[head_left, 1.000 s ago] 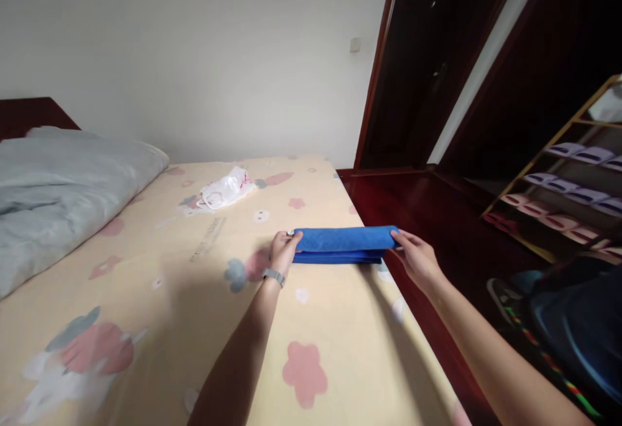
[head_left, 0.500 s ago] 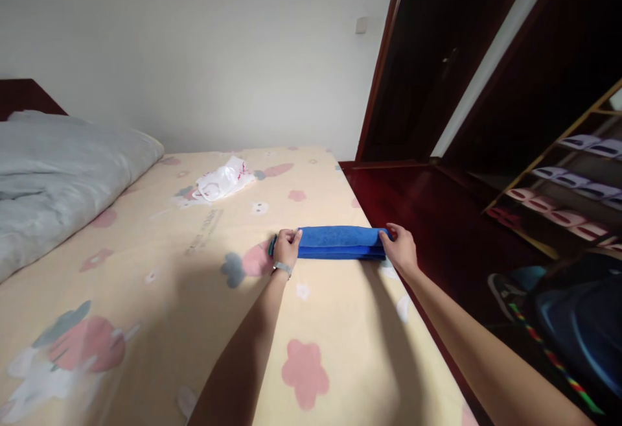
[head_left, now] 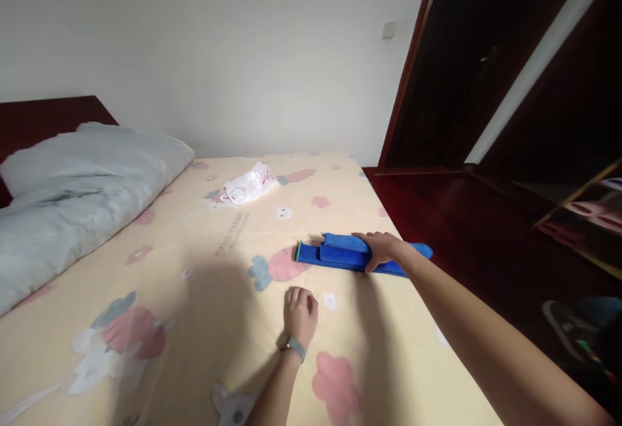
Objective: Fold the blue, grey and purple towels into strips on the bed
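Note:
A folded blue towel [head_left: 335,254] lies on the yellow flower-print bed sheet [head_left: 204,283] close to the bed's right edge, its right end sticking out over the edge. My right hand [head_left: 381,249] rests on top of the towel near its middle, fingers curled over a folded layer. My left hand [head_left: 300,314] lies loosely curled on the sheet, nearer to me and apart from the towel, holding nothing. A watch sits on that wrist.
A grey duvet [head_left: 72,199] is bunched at the left by the dark headboard. A crumpled white plastic bag [head_left: 247,185] lies at the far side of the bed. Dark red floor, a door frame and a shoe rack [head_left: 590,218] are to the right.
My left hand let go of the towel's left end and drew back toward me. My right hand moved from the right end onto the towel's middle; the towel now lies slanted.

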{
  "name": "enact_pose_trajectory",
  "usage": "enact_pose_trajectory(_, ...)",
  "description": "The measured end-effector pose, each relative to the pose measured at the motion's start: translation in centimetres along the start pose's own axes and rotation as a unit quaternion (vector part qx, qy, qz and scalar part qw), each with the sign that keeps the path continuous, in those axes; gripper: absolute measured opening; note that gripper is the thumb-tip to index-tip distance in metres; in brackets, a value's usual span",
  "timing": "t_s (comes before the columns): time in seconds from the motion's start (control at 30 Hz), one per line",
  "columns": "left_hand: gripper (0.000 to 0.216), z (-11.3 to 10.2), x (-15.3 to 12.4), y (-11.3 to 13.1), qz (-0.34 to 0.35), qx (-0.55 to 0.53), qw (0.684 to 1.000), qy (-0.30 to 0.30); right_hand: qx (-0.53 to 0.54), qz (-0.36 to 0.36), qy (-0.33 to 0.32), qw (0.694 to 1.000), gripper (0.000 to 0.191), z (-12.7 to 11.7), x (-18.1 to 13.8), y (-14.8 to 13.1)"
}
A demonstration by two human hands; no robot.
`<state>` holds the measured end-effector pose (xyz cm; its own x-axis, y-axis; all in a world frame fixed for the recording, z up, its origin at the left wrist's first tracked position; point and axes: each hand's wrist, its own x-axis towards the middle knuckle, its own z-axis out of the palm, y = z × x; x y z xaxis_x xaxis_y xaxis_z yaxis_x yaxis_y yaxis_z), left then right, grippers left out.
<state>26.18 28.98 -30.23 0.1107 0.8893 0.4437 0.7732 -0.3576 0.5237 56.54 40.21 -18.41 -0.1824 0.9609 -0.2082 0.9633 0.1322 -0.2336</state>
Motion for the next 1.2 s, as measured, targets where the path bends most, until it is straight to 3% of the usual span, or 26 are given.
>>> enact_pose_trajectory(0.1, 0.017, 0.0, 0.3, 0.7, 0.005, 0.025, 1.000, -0.016, -0.033, -0.035, 0.018, 0.999, 0.102, 1.3, 0.2, -0.1)
enact_pose_trajectory(0.2, 0.017, -0.3, 0.2, 1.1, 0.002, 0.036, 0.999, -0.027, -0.024, -0.068, 0.051, 0.996, 0.100, 2.8, -0.6, 0.2)
enact_pose_trajectory(0.3, 0.014, -0.5, 0.2, 1.5, -0.001, 0.053, 0.998, -0.038, -0.033, -0.044, 0.021, 0.998, 0.105, 3.5, -0.9, 0.1)
enact_pose_trajectory(0.4, 0.012, -0.6, 0.2, 2.0, -0.010, 0.082, 0.995, -0.050, -0.043, -0.015, 0.003, 0.999, 0.096, 3.8, -0.6, -0.5)
enact_pose_trajectory(0.53, 0.011, -0.5, 0.2, 2.3, -0.016, 0.108, 0.992, -0.057, -0.050, -0.012, 0.015, 0.999, 0.084, 4.3, -0.5, -0.7)
enact_pose_trajectory(0.7, 0.011, -0.4, 0.2, 2.1, -0.010, 0.128, 0.991, -0.049, -0.053, -0.019, 0.022, 0.998, 0.085, 4.5, -1.1, -1.1)
enact_pose_trajectory(0.87, 0.012, -0.1, 0.1, 1.7, -0.006, 0.134, 0.990, -0.045, -0.079, -0.006, 0.052, 0.995, 0.066, 4.6, -2.1, -2.7)
enact_pose_trajectory(1.03, 0.013, -0.2, 0.1, 1.4, -0.014, 0.128, 0.990, -0.064, -0.119, 0.006, 0.100, 0.988, 0.056, 4.2, -6.4, -3.9)
enact_pose_trajectory(1.2, 0.023, -2.5, 0.6, 2.4, -0.034, 0.087, 0.985, -0.143, -0.142, 0.069, 0.124, 0.980, 0.054, 1.5, -14.7, -3.6)
